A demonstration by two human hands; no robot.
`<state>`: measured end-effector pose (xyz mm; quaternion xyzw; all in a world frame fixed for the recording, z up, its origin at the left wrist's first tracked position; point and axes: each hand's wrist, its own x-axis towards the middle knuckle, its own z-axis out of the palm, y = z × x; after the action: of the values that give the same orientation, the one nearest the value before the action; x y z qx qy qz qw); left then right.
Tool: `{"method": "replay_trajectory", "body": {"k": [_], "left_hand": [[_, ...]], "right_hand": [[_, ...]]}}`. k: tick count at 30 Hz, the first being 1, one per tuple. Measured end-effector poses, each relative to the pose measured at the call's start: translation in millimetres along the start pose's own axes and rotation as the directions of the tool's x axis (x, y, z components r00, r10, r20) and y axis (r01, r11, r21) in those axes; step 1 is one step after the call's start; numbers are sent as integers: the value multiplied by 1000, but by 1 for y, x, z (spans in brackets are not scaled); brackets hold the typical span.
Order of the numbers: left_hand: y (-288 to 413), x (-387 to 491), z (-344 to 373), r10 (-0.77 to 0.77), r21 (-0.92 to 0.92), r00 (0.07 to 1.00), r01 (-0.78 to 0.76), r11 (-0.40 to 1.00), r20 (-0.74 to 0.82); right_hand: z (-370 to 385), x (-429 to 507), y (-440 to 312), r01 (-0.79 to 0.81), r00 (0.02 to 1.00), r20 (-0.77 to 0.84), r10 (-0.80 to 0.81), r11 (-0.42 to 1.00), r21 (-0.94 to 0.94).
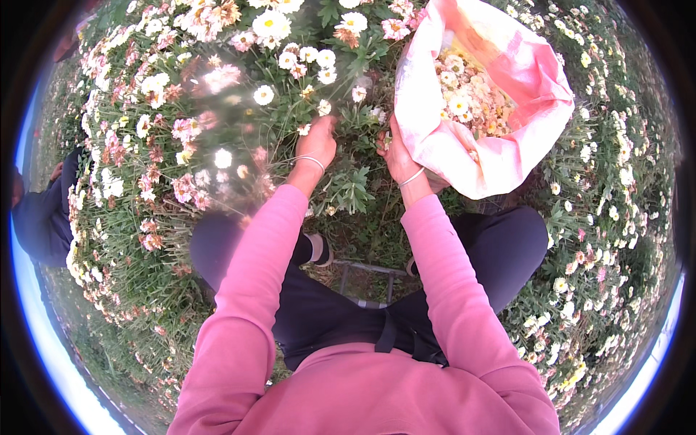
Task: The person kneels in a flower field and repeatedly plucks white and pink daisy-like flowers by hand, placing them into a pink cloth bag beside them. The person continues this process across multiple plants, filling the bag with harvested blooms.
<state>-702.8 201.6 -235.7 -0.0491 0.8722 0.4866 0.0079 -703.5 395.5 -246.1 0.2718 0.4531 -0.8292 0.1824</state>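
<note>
My left hand (pixel 317 144) reaches into the chrysanthemum plants, its fingers bent and partly hidden. A small white flower (pixel 324 107) touches its far side, and another white bloom (pixel 304 129) lies by its near left edge. Whether it grips either stem cannot be made out. Beside the bag, my right hand (pixel 401 155) has its fingers curled around a small pale flower head (pixel 387 142). Just right of that hand stands a pink-and-white woven plastic sack (pixel 522 163) with its mouth wide. Many picked flower heads (pixel 470 98), cream and pinkish, lie inside it.
Dense rows of white and pink chrysanthemums (pixel 185 130) surround me. Below my arms is a metal frame (pixel 370 267), between my feet. At the far left, a person in dark clothing (pixel 46 217) is among the plants. More flowers (pixel 603 217) grow on the right.
</note>
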Motion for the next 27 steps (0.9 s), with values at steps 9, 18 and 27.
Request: {"method": "replay_trajectory", "body": {"k": [9, 18, 27], "left_hand": [[26, 17, 1, -330, -355, 900, 419, 835, 286], [14, 19, 6, -358, -392, 888, 451, 802, 288], [16, 4, -2, -348, -214, 855, 449, 867, 386]], "right_hand": [[14, -13, -9, -17, 947, 306, 102, 963, -268], [23, -25, 1, -148, 941, 283, 186, 978, -150], [19, -45, 35, 185, 951, 296, -91, 934, -305]]}}
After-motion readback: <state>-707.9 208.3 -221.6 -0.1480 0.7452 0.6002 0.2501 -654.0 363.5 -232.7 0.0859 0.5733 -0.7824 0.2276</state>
